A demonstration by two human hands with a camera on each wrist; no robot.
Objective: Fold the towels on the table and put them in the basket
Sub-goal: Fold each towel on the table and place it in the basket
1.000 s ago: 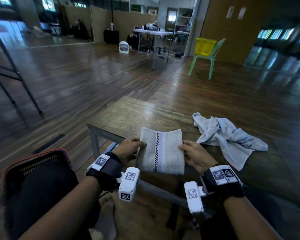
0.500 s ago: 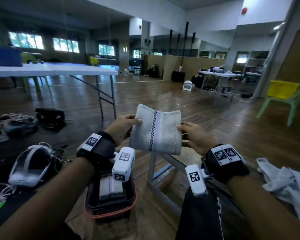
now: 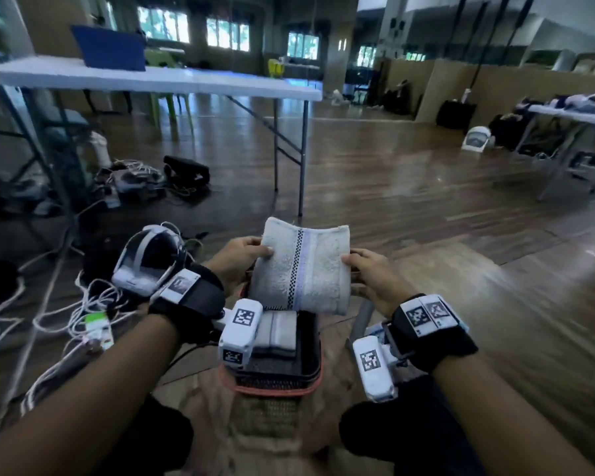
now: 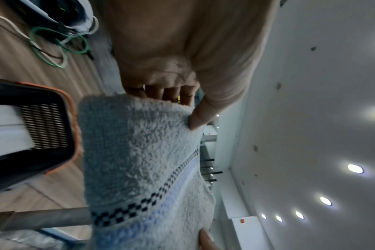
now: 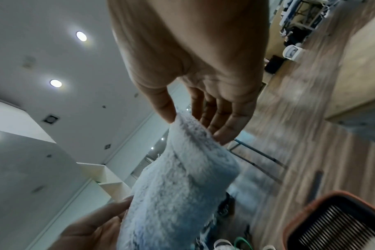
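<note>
The folded towel (image 3: 301, 267) is up in the air between the two hands, held flat and a little bowed, its checked black line and pale blue band running from the far edge to the near one. The left hand (image 3: 236, 261) pinches the towel's left edge: the thumb (image 4: 198, 116) lies on top of the cloth and the other fingers go under it, as the left wrist view shows. The right hand (image 3: 371, 274) pinches the right edge the same way, thumb (image 5: 164, 108) on the upper face and fingers (image 5: 219, 121) reaching along the underside, so the towel spans the gap from one grip to the other with nothing holding its middle. Just below the towel's near edge, on the floor between the person's knees, stands the black basket (image 3: 315, 377) with an orange rim; the towel hangs above its far end, not touching it. Inside the basket lie grey folded towels (image 3: 279, 333), side by side. A metal table leg (image 3: 361, 319) stands just to the right of the basket. To the left on the floor sit a white headset (image 3: 148, 259) and a tangle of white cables (image 3: 66, 310), and farther off a white folding table (image 3: 158, 79).
</note>
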